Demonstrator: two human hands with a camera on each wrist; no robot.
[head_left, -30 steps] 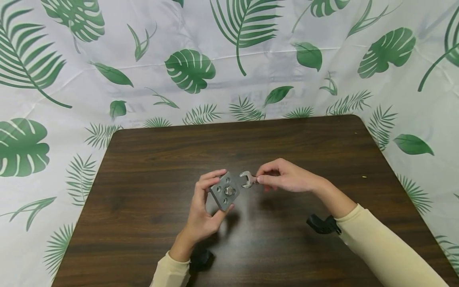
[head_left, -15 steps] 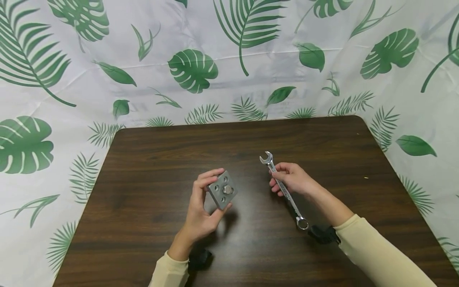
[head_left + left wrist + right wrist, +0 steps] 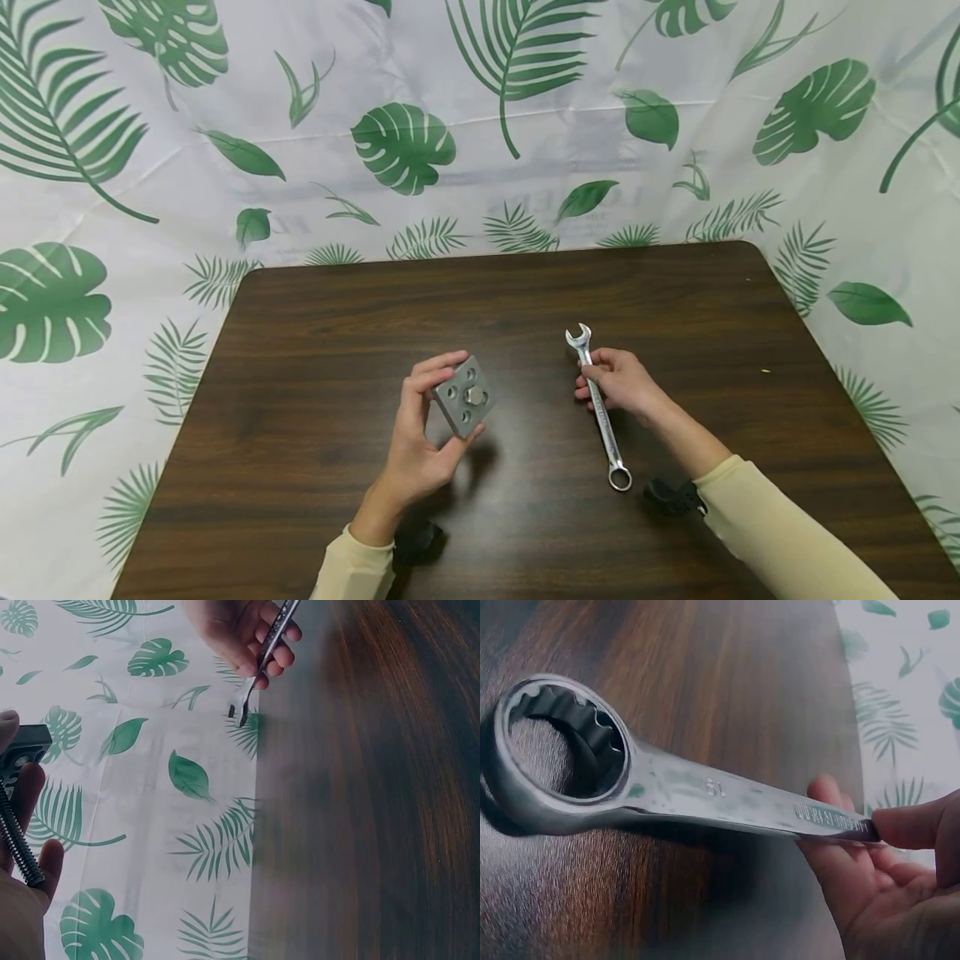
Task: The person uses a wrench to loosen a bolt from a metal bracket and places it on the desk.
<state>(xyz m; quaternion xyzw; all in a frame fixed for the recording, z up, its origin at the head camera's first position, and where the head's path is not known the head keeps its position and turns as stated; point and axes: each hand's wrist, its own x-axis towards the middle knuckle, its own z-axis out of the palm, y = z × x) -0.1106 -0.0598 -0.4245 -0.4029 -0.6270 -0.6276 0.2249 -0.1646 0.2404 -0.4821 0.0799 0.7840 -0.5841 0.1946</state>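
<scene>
My left hand grips a square grey metal plate by its edges, fingers over the top and thumb below. Holes pierce the plate around a hex bolt whose head faces me. In the left wrist view, the bolt's threaded shank sticks out behind the plate, alongside the fingers. To the right, my right hand pinches a silver combination wrench near its open-jaw end, which points away. The ring end hangs toward me, large in the right wrist view. Wrench and plate are apart.
Both hands are over a dark wood-grain table. A white curtain with green leaves surrounds its far and side edges. Black wrist-worn devices sit beneath both forearms.
The right hand has drawn the wrench away from the bolt to the right and turned it lengthwise, ring end toward me. The left hand and plate stay nearly still.
</scene>
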